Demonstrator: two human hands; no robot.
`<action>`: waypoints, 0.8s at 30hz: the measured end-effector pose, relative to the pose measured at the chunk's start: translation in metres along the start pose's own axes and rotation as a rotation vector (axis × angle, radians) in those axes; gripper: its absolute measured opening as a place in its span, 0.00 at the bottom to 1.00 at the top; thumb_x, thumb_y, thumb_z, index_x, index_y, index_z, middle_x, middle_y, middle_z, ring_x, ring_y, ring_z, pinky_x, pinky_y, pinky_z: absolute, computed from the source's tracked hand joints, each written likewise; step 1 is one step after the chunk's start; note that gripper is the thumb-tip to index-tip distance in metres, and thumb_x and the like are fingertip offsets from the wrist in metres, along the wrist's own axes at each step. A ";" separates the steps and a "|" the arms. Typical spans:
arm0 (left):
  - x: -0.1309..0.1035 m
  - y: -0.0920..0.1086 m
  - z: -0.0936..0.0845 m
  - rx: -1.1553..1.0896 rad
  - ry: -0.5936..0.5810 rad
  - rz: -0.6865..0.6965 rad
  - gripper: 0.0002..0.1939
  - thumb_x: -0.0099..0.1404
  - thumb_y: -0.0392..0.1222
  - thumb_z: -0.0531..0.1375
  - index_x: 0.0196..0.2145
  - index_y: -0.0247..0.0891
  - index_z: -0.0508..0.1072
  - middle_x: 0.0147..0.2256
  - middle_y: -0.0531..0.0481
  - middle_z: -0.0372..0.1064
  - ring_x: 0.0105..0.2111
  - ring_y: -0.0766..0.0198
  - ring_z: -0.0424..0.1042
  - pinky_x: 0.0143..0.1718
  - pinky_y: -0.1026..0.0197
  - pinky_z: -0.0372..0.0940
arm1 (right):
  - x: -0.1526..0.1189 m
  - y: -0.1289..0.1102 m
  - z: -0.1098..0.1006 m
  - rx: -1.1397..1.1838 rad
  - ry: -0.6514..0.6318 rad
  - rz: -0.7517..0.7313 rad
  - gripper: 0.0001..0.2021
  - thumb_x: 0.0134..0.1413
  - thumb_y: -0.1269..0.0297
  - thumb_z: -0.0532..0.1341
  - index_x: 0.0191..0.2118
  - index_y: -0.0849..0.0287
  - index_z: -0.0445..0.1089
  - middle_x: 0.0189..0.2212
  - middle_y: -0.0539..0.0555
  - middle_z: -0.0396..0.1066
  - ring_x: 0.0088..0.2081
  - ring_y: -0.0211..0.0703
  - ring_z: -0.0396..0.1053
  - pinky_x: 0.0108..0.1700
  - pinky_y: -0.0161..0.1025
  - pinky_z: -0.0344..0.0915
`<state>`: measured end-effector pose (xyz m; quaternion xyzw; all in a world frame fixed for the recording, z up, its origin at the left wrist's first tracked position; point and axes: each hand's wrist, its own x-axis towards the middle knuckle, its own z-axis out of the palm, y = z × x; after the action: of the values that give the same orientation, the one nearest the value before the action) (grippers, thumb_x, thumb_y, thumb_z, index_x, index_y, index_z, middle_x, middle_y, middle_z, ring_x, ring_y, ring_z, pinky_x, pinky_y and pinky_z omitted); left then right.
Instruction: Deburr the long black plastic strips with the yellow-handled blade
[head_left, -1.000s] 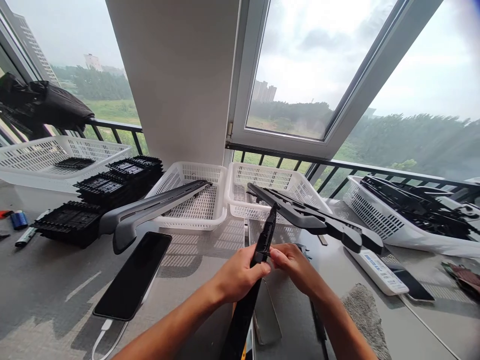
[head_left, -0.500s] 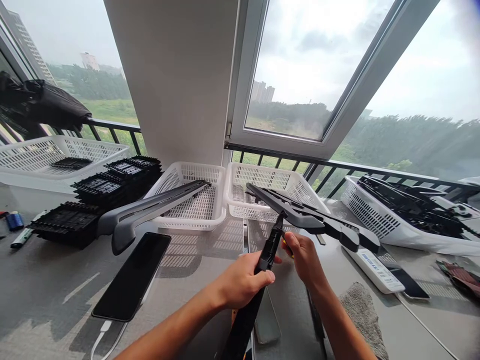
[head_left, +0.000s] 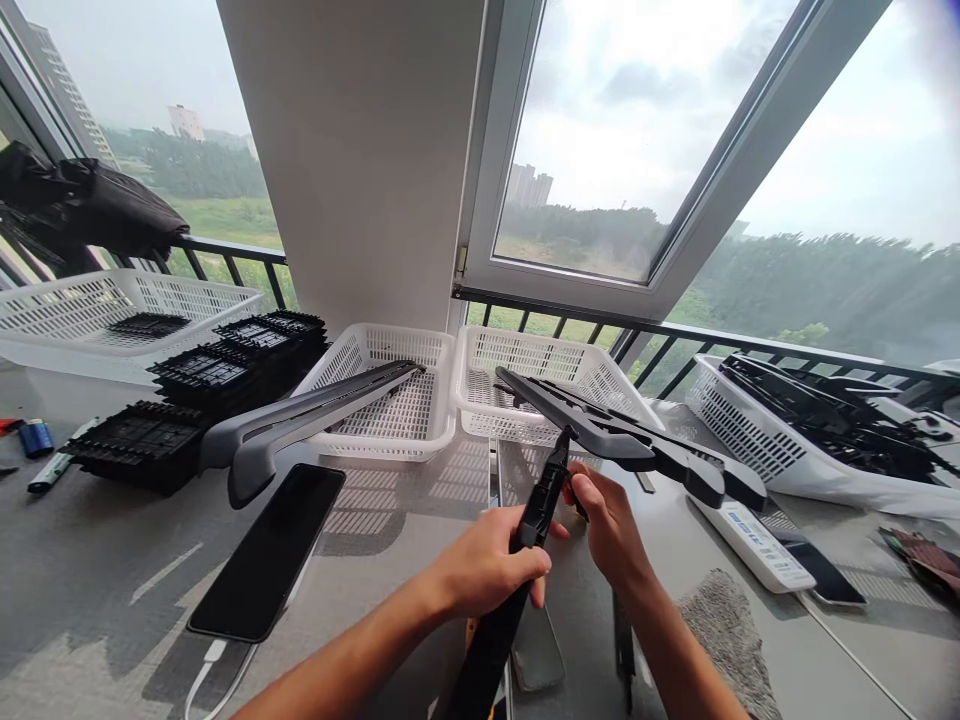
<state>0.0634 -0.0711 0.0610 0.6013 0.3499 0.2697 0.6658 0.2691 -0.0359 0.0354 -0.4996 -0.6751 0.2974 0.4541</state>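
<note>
A long black bar [head_left: 491,650] slants up from the bottom centre of the head view. My left hand [head_left: 484,562] is wrapped round its upper part, thumb on top. My right hand [head_left: 606,520] is closed beside the bar's narrow top end, round a small tool with black and yellow parts [head_left: 577,497], mostly hidden by the fingers. Just beyond the bar's tip, dark grey curved rails [head_left: 615,445] rest across a white basket [head_left: 544,425].
Two grey rails [head_left: 259,455] lean on another white basket [head_left: 431,445]. Stacked black grids [head_left: 139,440] and a phone [head_left: 270,555] lie left. Rightward are a power strip [head_left: 757,545], a grey cloth [head_left: 727,635], a second phone [head_left: 825,572] and a basket of black parts [head_left: 750,430].
The view has shifted slightly. My right hand has turned a little beside the bar, and more of the small tool's dark part shows. My left hand keeps its hold.
</note>
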 end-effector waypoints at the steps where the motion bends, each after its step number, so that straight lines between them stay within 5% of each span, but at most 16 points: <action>1: 0.000 0.000 0.000 -0.014 -0.005 0.018 0.33 0.59 0.41 0.60 0.62 0.32 0.73 0.22 0.56 0.71 0.23 0.64 0.66 0.27 0.63 0.58 | 0.000 0.001 0.000 0.004 -0.007 -0.001 0.27 0.72 0.39 0.52 0.27 0.54 0.63 0.25 0.49 0.63 0.30 0.43 0.59 0.34 0.40 0.55; 5: -0.003 0.000 -0.002 -0.046 -0.014 0.082 0.38 0.67 0.45 0.63 0.71 0.35 0.62 0.20 0.60 0.68 0.20 0.65 0.65 0.24 0.64 0.59 | -0.001 0.005 0.001 -0.018 -0.001 0.032 0.28 0.72 0.38 0.51 0.27 0.54 0.63 0.23 0.48 0.60 0.29 0.43 0.58 0.34 0.40 0.53; 11: -0.001 -0.005 -0.003 -0.059 -0.046 0.144 0.39 0.75 0.61 0.61 0.73 0.35 0.58 0.20 0.59 0.68 0.18 0.66 0.65 0.24 0.65 0.60 | 0.000 0.008 0.001 -0.040 0.036 0.043 0.30 0.71 0.35 0.49 0.25 0.53 0.61 0.22 0.47 0.55 0.28 0.42 0.54 0.32 0.40 0.51; 24: -0.002 -0.004 -0.003 -0.008 -0.023 0.102 0.33 0.75 0.55 0.61 0.70 0.36 0.63 0.21 0.59 0.67 0.19 0.65 0.65 0.22 0.65 0.60 | 0.004 0.004 -0.008 -0.143 0.042 0.043 0.31 0.70 0.35 0.50 0.22 0.53 0.59 0.20 0.47 0.53 0.26 0.41 0.53 0.31 0.41 0.49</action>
<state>0.0596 -0.0709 0.0575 0.6185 0.3103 0.2978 0.6576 0.2774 -0.0315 0.0359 -0.5512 -0.6740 0.2474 0.4250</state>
